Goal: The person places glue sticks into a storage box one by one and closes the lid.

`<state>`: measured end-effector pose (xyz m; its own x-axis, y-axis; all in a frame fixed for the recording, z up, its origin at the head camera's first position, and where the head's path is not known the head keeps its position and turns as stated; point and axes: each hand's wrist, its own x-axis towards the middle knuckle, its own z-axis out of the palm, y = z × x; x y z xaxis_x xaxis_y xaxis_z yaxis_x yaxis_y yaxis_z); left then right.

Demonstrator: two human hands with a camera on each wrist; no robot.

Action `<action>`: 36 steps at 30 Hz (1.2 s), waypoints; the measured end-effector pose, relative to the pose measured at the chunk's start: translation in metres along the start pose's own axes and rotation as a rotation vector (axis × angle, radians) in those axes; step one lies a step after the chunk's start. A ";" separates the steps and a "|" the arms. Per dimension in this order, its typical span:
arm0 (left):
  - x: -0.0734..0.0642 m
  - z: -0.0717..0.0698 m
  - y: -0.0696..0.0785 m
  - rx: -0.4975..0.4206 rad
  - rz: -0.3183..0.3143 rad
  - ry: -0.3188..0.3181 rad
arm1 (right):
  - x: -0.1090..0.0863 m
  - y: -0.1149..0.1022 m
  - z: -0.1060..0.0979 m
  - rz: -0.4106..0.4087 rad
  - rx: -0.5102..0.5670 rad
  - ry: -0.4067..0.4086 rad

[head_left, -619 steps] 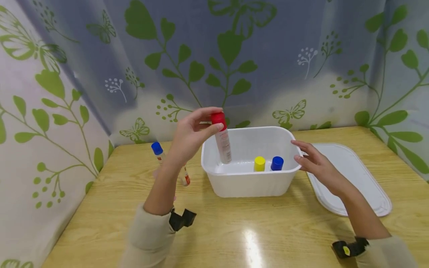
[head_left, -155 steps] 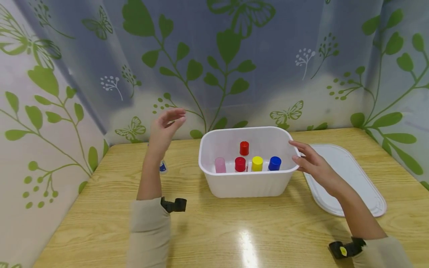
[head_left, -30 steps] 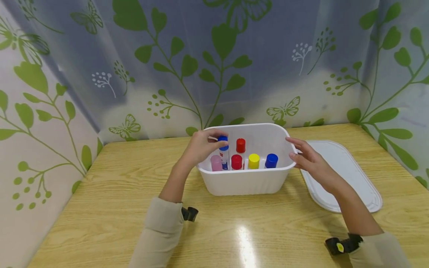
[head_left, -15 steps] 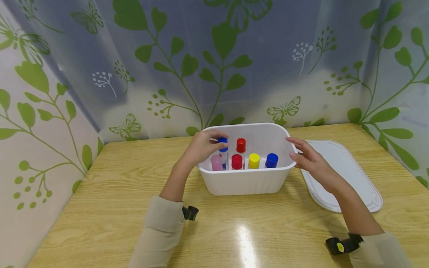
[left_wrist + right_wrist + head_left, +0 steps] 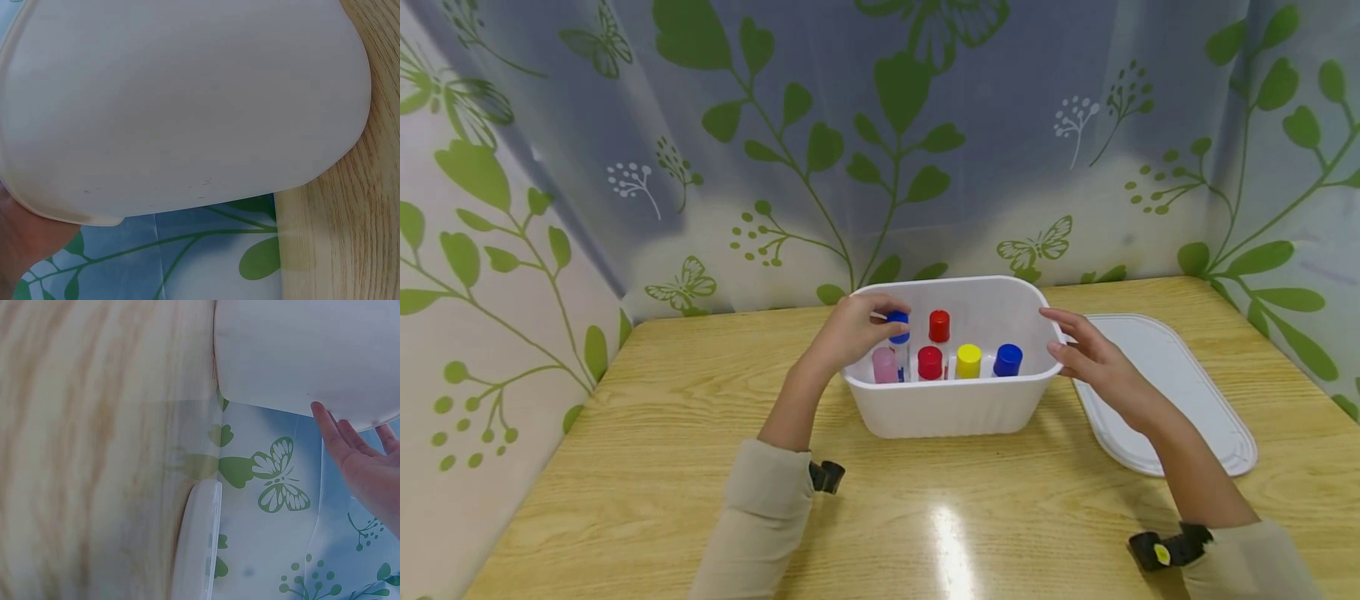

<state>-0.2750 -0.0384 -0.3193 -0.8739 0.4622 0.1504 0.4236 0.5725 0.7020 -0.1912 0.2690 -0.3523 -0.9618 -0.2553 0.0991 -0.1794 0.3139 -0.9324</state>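
Grip on our left (image 5: pixel 856 327) pinches a clear, blue-capped plastic tube (image 5: pixel 900 335) inside the white rectangular plastic tub (image 5: pixel 943 412). We judge the tube light, stiff, perhaps slippery, best held up top. Our right grip (image 5: pixel 1097 362), fingers extended, rests against the tub's right end.

Tubes (image 5: pixel 968 361) in the box (image 5: pixel 947 410) on the table (image 5: pixel 625 483), lid (image 5: pixel 1187 392) to its right, curtain (image 5: pixel 985 208) behind.
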 end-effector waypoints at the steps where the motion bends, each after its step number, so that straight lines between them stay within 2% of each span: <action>1: 0.000 0.000 0.000 0.006 0.000 0.000 | 0.000 0.000 0.000 0.000 0.001 0.000; 12: 0.001 0.000 0.000 0.051 0.007 -0.016 | 0.000 0.001 0.000 -0.005 0.014 -0.001; 22: 0.002 0.000 0.001 0.056 -0.030 -0.024 | 0.001 0.001 0.000 -0.003 0.017 0.001; 36: 0.002 -0.001 0.004 0.095 -0.038 -0.001 | 0.000 0.001 0.000 0.004 0.008 0.003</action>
<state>-0.2751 -0.0358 -0.3160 -0.8898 0.4390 0.1244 0.4105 0.6512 0.6383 -0.1917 0.2698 -0.3535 -0.9630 -0.2515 0.0963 -0.1740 0.3079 -0.9354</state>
